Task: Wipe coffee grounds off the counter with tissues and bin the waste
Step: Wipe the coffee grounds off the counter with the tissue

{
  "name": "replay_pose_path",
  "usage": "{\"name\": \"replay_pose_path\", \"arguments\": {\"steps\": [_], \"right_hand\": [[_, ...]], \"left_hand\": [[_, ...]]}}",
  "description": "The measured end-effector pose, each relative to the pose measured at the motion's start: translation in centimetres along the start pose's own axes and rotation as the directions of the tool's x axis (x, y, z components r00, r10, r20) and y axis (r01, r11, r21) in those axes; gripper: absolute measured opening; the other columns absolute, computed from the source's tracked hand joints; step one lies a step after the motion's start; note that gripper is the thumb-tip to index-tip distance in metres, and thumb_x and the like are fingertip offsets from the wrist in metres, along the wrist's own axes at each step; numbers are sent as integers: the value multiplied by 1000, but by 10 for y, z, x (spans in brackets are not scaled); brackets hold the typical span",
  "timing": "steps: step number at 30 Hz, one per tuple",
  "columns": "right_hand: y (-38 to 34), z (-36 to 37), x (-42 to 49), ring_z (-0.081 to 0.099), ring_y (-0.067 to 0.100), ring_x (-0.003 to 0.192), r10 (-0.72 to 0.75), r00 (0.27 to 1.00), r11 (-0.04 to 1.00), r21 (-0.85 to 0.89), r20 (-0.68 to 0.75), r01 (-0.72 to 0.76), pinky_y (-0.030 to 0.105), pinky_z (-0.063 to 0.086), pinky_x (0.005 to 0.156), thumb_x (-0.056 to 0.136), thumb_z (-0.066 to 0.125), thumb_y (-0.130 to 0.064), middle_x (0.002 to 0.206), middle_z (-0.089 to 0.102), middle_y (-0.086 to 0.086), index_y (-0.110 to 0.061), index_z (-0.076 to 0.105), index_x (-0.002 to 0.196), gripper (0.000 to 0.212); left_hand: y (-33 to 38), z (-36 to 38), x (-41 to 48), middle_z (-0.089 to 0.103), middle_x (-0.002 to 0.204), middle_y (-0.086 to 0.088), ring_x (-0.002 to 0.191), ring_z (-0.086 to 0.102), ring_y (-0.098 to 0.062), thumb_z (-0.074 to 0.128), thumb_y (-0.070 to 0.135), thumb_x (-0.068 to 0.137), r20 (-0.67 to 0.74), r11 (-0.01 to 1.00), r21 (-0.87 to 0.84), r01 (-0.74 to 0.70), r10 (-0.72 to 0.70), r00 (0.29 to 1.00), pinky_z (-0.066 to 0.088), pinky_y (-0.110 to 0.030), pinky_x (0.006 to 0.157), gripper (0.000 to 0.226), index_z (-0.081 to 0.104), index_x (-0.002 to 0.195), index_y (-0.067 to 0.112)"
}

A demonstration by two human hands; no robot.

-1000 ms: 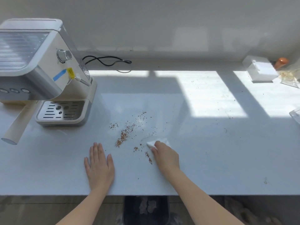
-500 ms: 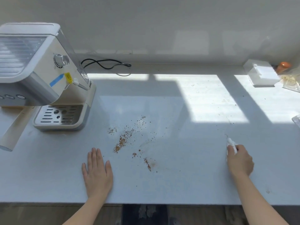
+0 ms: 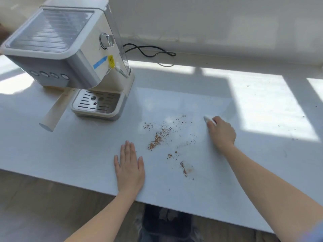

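Brown coffee grounds point(image 3: 160, 137) lie scattered across the middle of the white counter point(image 3: 244, 172), with a smaller smear point(image 3: 184, 169) nearer the front edge. My right hand point(image 3: 221, 132) presses a small white tissue point(image 3: 207, 119) onto the counter just right of the grounds; only the tissue's tip shows past the fingers. My left hand point(image 3: 130, 167) lies flat, palm down, fingers together, left of the grounds near the front edge. A dark bin point(image 3: 166, 222) with crumpled waste inside sits below the counter edge.
A white espresso machine point(image 3: 70, 55) with drip tray point(image 3: 97, 103) and protruding handle point(image 3: 56, 110) stands at the left. A black power cord point(image 3: 148, 50) loops along the back wall. Sunlit patches cover the right part of the counter.
My right hand with the tissue has swung back left from the far right to just beside the grounds. The view has turned left, so the machine looks closer. The left hand stays flat.
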State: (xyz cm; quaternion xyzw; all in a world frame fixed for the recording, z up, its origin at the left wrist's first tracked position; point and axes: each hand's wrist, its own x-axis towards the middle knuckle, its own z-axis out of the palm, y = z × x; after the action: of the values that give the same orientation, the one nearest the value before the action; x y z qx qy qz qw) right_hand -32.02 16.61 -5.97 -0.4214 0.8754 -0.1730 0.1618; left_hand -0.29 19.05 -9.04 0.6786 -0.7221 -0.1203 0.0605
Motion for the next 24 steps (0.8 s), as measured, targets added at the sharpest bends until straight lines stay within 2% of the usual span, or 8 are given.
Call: {"name": "replay_pose_path", "arguments": {"steps": [6, 10, 12, 14, 16, 17, 20, 24], "right_hand": [[-52, 28, -49, 56, 29, 69, -341, 912, 936, -1, 228, 351, 31, 35, 55, 96, 42, -44, 73, 59, 4, -14, 53, 89, 32], [-48, 32, -67, 54, 25, 68, -403, 857, 908, 25, 320, 418, 30, 32, 52, 94, 47, -40, 74, 58, 0, -22, 48, 83, 21], [-44, 30, -71, 52, 23, 67, -408, 834, 911, 108, 371, 398, 30, 30, 51, 91, 50, -40, 70, 54, -3, -25, 46, 78, 20], [-30, 23, -70, 51, 22, 63, -348, 887, 928, 247, 305, 279, 30, 31, 52, 89, 54, -41, 64, 53, -3, -23, 46, 73, 25], [-4, 11, -65, 54, 21, 59, -161, 977, 937, 332, 139, 107, 30, 34, 51, 88, 54, -44, 61, 56, -1, -20, 46, 72, 30], [11, 5, -62, 57, 21, 59, -55, 997, 935, 353, 56, 32, 31, 37, 52, 87, 54, -46, 60, 58, 0, -20, 47, 72, 30], [45, -8, -50, 61, 28, 64, 113, 989, 952, 295, -95, -80, 33, 41, 54, 88, 51, -42, 62, 63, 4, -20, 49, 74, 26], [51, -12, -14, 57, 31, 70, 152, 982, 974, 187, -115, -129, 33, 38, 58, 91, 48, -36, 72, 62, 7, -17, 53, 82, 22]], "left_hand": [[0, -3, -2, 3, 160, 3, 146, 0, -10, 27, 30, 99, -7, 1000, -29, 4, -4, 1000, -5, -36, 117, 57, 5, 149, 16], [1, -4, -1, 5, 159, 3, 146, 1, -10, 28, 29, 99, -11, 999, -50, -7, 6, 1000, -4, -36, 118, 56, 8, 150, 16], [0, -5, -2, 4, 159, 3, 146, 1, -10, 28, 29, 99, -11, 999, -54, -7, 7, 1000, -4, -37, 118, 57, 7, 150, 15], [0, -5, -4, 3, 159, 3, 146, -1, -10, 26, 30, 98, -5, 999, -52, -7, 6, 1000, -3, -37, 119, 57, 4, 149, 16], [0, -5, -4, 2, 159, 4, 146, -2, -9, 27, 30, 98, -1, 998, -55, -4, 4, 1000, -3, -37, 119, 58, 3, 149, 17], [0, -6, -3, 1, 159, 4, 146, -2, -10, 28, 30, 98, 1, 998, -57, -5, 5, 1000, -3, -37, 119, 58, 4, 149, 16], [1, -6, -3, -2, 159, 4, 146, -4, -10, 28, 31, 99, 13, 999, -50, -7, 7, 1000, -4, -38, 119, 59, 1, 149, 16], [3, -7, -3, -6, 157, 7, 144, -8, -8, 13, 36, 96, 15, 999, -49, -5, 6, 1000, -8, -36, 118, 58, -2, 148, 17]]}}
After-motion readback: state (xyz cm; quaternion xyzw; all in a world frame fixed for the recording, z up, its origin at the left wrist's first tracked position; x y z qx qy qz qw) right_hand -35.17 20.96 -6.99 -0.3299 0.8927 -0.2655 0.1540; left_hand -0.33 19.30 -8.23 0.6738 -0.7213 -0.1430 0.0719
